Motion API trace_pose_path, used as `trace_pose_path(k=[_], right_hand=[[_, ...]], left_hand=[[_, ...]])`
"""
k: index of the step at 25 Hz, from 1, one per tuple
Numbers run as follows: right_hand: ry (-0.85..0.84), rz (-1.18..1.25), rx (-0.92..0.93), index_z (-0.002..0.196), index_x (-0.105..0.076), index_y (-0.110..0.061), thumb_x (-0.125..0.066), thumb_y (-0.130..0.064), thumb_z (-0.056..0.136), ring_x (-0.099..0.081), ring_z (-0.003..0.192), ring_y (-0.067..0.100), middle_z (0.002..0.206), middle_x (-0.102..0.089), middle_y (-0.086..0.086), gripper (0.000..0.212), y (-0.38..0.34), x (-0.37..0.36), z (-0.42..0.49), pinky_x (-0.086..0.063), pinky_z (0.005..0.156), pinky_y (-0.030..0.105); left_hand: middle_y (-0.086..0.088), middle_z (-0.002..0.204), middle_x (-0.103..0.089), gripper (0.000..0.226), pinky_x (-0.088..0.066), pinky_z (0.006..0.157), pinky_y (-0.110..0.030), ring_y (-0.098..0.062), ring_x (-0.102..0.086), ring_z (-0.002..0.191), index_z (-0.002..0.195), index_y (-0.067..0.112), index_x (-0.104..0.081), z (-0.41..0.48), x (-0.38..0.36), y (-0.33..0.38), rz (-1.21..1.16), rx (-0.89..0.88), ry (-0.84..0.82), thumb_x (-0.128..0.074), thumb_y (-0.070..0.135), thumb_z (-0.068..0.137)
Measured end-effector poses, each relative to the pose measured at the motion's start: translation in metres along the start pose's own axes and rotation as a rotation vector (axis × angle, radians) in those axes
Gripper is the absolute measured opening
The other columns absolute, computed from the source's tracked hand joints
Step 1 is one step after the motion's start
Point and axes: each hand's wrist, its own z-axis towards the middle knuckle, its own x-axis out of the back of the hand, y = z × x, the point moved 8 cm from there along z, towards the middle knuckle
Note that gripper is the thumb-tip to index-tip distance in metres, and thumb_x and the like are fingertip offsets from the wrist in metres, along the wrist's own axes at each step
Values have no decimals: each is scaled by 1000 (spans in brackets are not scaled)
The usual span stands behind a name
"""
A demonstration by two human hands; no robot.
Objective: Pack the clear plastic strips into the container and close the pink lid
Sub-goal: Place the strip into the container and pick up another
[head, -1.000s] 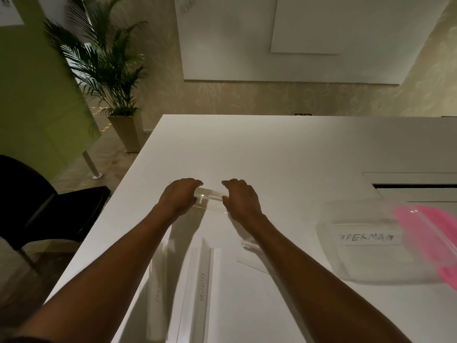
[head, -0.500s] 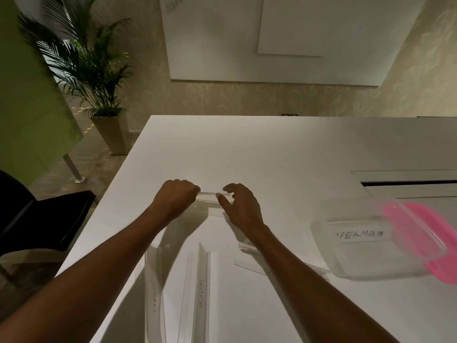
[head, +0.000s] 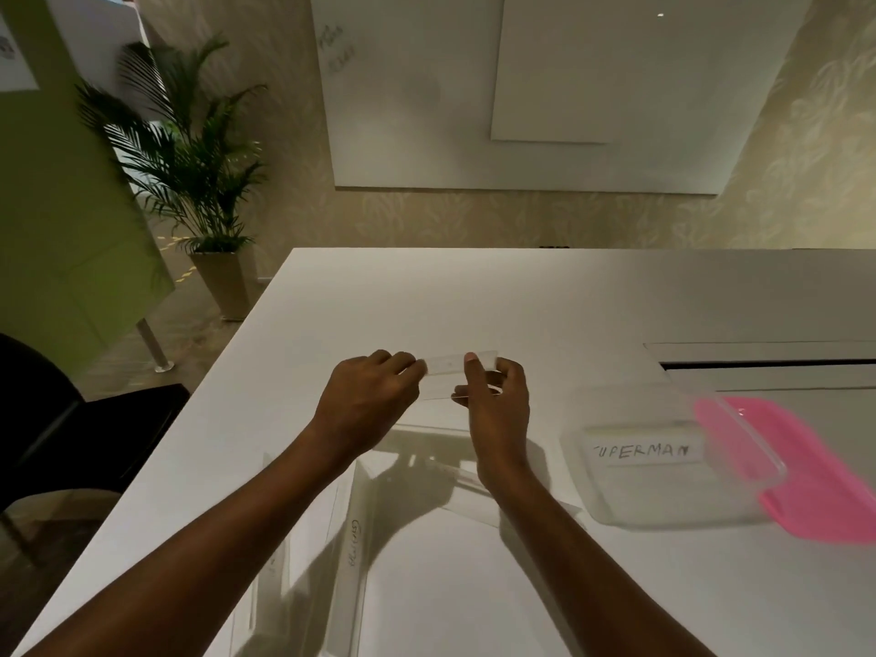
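Your left hand (head: 365,400) and right hand (head: 497,410) pinch a short clear strip (head: 455,367) between them, lifted off the table (head: 474,301). Beyond the grip the white top runs bare to its far edge, so you can pass there. Right of the grip, near your right hand, the open container (head: 663,471) blocks a low sweep. The pink lid (head: 815,467) touches its far side. Behind them a dark slot (head: 768,365) cuts the top. Nearer you than the grip, under and between your forearms, more clear strips (head: 353,552) lie in the way. Left of the grip the table ends beside a black chair (head: 57,419).
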Motion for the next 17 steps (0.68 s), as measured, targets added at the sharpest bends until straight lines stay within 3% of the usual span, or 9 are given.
trace_pose_path(k=[2,3,6,8,10,12,14,17], right_hand=[[-32,39,43,110,-61,-39,-72,-37,96,-78,77,12,108,-70,2,17,-8,23,-2,-62,93,51],[-53,61,61,114,-64,-37,-72,-32,97,-78,80,14,116,-67,7,20,-12,35,-3,-62,94,50],[-143,175,79,125,-68,-30,-68,-20,100,-77,97,24,135,-57,21,27,-20,69,-3,-64,94,45],[-218,209,94,124,-70,-34,-66,-17,101,-71,114,37,133,-58,29,29,-26,86,-5,-64,92,41],[-271,196,121,127,-69,-36,-64,-18,102,-67,121,39,131,-58,32,32,-30,102,-7,-63,94,41],[-306,185,130,131,-67,-37,-66,-26,98,-64,124,41,133,-58,32,35,-32,117,-9,-59,101,45],[-328,166,136,134,-65,-38,-67,-37,90,-62,123,44,132,-60,31,44,-33,132,-11,-58,103,47],[-333,178,174,138,-62,-36,-68,-40,88,-65,94,36,105,-64,24,51,-38,158,-11,-59,94,41]], left_hand=[[10,99,-74,12,-49,55,-30,-16,-66,78,104,23,-74,-5,6,9,-155,46,-30,-70,27,93],[15,111,-72,22,-53,67,-28,-11,-66,91,114,28,-73,-7,7,9,-281,109,-77,-67,39,96],[24,132,-61,40,-47,99,-22,0,-57,124,128,38,-66,-18,9,-4,-695,409,-125,-56,62,97],[25,132,-63,43,-48,104,-29,4,-57,124,127,41,-66,-27,6,-11,-898,638,-132,-50,67,97],[19,131,-68,51,-48,108,-38,0,-62,122,127,38,-68,-33,-7,-2,-1195,800,-229,-42,70,98],[10,132,-70,60,-46,109,-43,-10,-64,125,130,32,-69,-34,-14,18,-1376,811,-365,-38,72,97],[7,136,-68,61,-50,102,-33,-13,-63,127,133,30,-68,-29,-11,44,-1396,672,-481,-43,72,96],[7,138,-66,62,-56,89,-22,-11,-64,125,140,30,-62,-21,-5,82,-1382,485,-620,-75,55,85]])
